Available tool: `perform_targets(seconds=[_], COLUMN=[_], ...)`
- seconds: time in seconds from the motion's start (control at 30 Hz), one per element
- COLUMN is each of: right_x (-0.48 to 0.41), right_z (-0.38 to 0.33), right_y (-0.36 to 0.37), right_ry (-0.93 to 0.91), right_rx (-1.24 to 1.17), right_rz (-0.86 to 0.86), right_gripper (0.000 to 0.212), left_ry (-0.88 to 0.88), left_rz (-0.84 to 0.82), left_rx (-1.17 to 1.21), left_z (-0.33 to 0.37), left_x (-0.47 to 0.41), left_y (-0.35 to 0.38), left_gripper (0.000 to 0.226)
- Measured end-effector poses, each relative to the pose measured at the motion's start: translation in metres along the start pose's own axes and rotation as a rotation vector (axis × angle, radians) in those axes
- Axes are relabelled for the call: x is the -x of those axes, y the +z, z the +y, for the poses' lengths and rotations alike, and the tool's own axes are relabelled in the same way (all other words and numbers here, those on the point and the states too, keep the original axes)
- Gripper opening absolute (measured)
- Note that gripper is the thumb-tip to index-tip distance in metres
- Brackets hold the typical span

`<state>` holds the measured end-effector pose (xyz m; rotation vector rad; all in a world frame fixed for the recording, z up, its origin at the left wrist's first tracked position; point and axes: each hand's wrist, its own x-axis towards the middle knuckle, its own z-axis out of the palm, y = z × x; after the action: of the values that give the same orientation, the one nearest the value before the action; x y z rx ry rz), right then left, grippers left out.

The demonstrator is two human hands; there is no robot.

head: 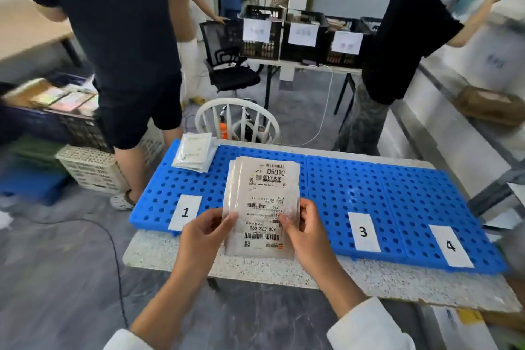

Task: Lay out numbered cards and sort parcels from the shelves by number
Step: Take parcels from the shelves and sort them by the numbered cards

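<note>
I hold a thin stack of flat white parcels (pixel 262 202) upright above the blue perforated board (pixel 355 187). The top label reads 05010. My left hand (pixel 206 231) pinches the stack's left edge and my right hand (pixel 301 229) pinches its right edge. White number cards lie along the board's near edge: card 1 (pixel 185 212), card 3 (pixel 364 231) and card 4 (pixel 451 246). The held parcels hide the spot between cards 1 and 3. A small pile of white parcels (pixel 194 152) lies at the board's far left corner.
The board rests on a speckled table (pixel 284 270). A white chair (pixel 237 119) stands behind it. One person stands at the left by stacked crates (pixel 85 162), another at the right by shelves (pixel 468 111). Black labelled crates (pixel 304 37) sit on a far table.
</note>
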<state>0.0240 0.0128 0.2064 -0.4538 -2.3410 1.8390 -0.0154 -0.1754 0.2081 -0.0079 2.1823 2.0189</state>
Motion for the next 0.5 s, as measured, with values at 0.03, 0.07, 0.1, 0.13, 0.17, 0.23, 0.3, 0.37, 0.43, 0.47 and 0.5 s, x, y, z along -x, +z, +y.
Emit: perform_targets(seconds=[0.03,0.07,0.1,0.13,0.17,0.23,0.3,0.37,0.43,0.47,0.5], right_x=[-0.008,-0.015,-0.023,-0.030,-0.037,-0.053,-0.069,-0.085,-0.097,-0.103,-0.109], right_z=[-0.003,-0.006,-0.009,-0.010,-0.011,-0.012,-0.010,-0.009,-0.008,-0.006,-0.005], right_y=[0.004,0.007,0.009,0.010,0.011,0.012,0.012,0.014,0.019,0.022,0.027], right_ry=[-0.012,-0.022,-0.031,-0.038,-0.047,-0.054,-0.059,-0.067,-0.061,-0.050,-0.043], right_rx=[-0.025,-0.048,-0.070,-0.081,-0.084,-0.094,-0.094,-0.074,-0.057,-0.053,-0.046], right_rz=[-0.019,-0.034,-0.047,-0.056,-0.066,-0.090,-0.112,-0.125,-0.138,-0.145,-0.151], right_gripper=[0.022,0.022,0.022,0.023,0.024,0.024,0.025,0.026,0.026,0.026,0.026], left_ry=[0.010,0.018,0.024,0.027,0.025,0.014,0.010,0.007,-0.007,-0.018,-0.023], left_rz=[0.023,0.042,0.061,0.079,0.096,0.120,0.137,0.154,0.164,0.166,0.168], left_rx=[-0.003,-0.009,-0.016,-0.003,0.023,0.067,0.095,0.090,0.087,0.086,0.080], left_z=[0.002,0.006,0.009,0.014,0.016,0.020,0.019,0.016,0.012,0.009,0.007], left_x=[-0.005,-0.009,-0.015,-0.021,-0.027,-0.039,-0.048,-0.058,-0.068,-0.074,-0.081], left_y=[-0.003,-0.005,-0.007,-0.006,-0.005,-0.002,0.002,0.005,0.004,0.002,-0.001], left_gripper=[0.011,0.011,0.011,0.011,0.012,0.015,0.016,0.017,0.018,0.018,0.018])
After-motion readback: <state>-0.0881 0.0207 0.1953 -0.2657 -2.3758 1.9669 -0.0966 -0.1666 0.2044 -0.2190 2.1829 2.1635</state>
